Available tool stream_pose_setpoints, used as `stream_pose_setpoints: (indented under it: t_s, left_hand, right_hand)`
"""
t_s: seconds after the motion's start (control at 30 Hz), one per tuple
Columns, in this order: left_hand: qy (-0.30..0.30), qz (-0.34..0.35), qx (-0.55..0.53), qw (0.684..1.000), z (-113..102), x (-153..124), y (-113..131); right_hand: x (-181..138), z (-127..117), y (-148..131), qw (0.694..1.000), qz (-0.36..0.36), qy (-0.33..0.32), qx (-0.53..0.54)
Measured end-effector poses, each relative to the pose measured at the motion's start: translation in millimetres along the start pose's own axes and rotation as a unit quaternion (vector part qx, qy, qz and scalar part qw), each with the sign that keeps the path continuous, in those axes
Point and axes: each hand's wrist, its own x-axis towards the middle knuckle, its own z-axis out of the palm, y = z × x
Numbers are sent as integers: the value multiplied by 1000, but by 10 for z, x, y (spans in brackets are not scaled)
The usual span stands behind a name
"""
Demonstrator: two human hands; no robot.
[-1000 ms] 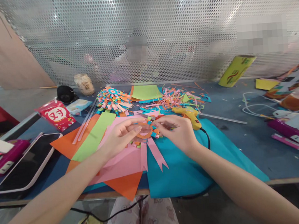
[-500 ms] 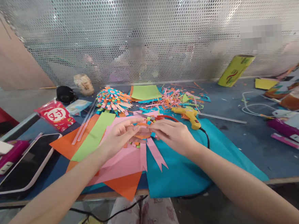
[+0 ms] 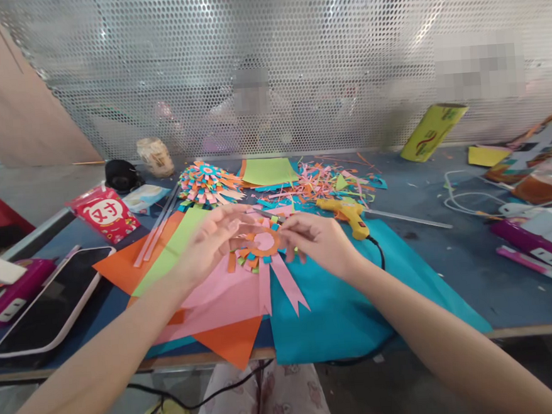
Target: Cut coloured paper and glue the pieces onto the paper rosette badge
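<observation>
A paper rosette [image 3: 264, 242] lies between my hands on pink and blue sheets. It has a pink round centre, an orange ring, multicoloured tabs around it and two pink notched tails hanging toward me. My left hand [image 3: 214, 239] hovers at its left edge, open, with the fingers stretched and apart. At the right edge is my right hand [image 3: 318, 239], thumb and forefinger pinched together; whatever lies between them is too small to make out. Just behind the rosette, scissors [image 3: 277, 217] are partly hidden by my hands. A yellow glue gun [image 3: 347, 214] rests beyond my right hand.
A larger fringed paper flower [image 3: 208, 181] and paper scraps [image 3: 326, 181] lie at the back. On the left are a phone [image 3: 53, 301] and a red packet [image 3: 104, 213]. A yellow tube [image 3: 434, 131] stands tilted at the mesh panel. White cables [image 3: 464, 197] lie to the right.
My hands have drawn apart from over the rosette, the left to the left and the right slightly to the right. Its pink centre and orange ring now show.
</observation>
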Motion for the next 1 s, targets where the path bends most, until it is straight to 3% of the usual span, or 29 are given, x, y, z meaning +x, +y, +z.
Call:
stream_pose_setpoints:
  t_s: [0.13, 0.27, 0.43, 0.53, 0.6, 0.67, 0.73, 0.8, 0.83, 0.93, 0.97, 1.0]
  left_hand:
    - [-98, -7, 15, 995, 20, -38, -92]
    - [-138, 13, 44, 989, -18, -57, -143]
    - [-153, 9, 79, 985, 81, -113, -90]
    - [-129, 54, 201, 970, 95, -111, 5]
    - [-50, 83, 349, 932, 18, -77, 86]
    - [56, 74, 516, 851, -120, -26, 166]
    - [105, 27, 638, 762, -280, 26, 231]
    - [125, -33, 705, 697, -421, 68, 274]
    - [130, -70, 722, 676, -476, 84, 287]
    - [115, -197, 755, 615, -580, 114, 303]
    - [104, -225, 761, 600, -598, 120, 304]
    - [94, -240, 764, 591, -611, 125, 306]
  right_hand:
    - [1, 121, -20, 987, 77, -65, 127]
    - [-20, 148, -69, 971, 118, -96, 182]
    - [-28, 179, -83, 962, 185, -83, 185]
    - [-29, 148, -86, 945, 239, -122, 184]
    - [-34, 79, -111, 935, 251, -167, 184]
    - [-44, -30, -166, 924, 251, -230, 174]
    - [-59, -172, -245, 903, 256, -311, 150]
    - [-73, -334, -328, 868, 287, -385, 126]
    - [-77, -417, -366, 836, 311, -435, 122]
    - [-72, -636, -436, 694, 328, -635, 86]
    - [-66, -692, -446, 683, 283, -668, 86]
    - [-60, -737, -452, 698, 227, -674, 81]
